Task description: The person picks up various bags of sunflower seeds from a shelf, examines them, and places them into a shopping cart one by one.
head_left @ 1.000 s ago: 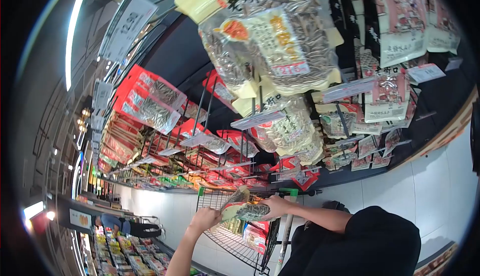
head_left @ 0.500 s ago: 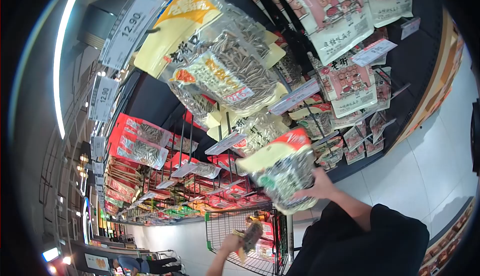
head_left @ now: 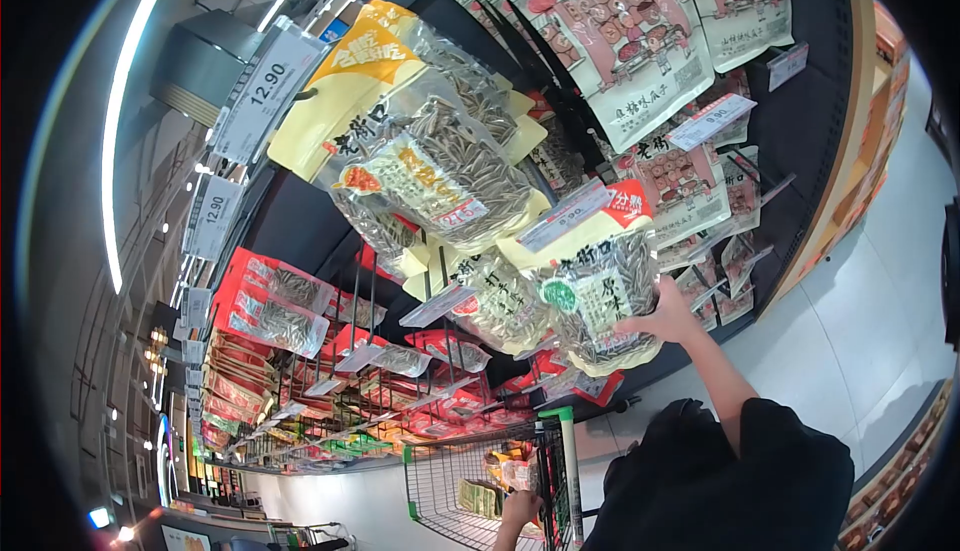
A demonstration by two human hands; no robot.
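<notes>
Head view: right hand [head_left: 668, 319] is gripping a sunflower-seed bag [head_left: 600, 296], fingers pinching its edge, raising it against the display hook [head_left: 560, 219]; not yet hung. Left hand [head_left: 520, 509] is reaching into the shopping cart [head_left: 470, 491]; fingers unclear.

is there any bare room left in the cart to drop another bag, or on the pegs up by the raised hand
The cart shows bare wire floor on its left part, beside the packets near the left hand. The pegs are crowded: the right hand holds a seed bag against overlapping hung bags. Bare dark backboard lies right of them.
</notes>
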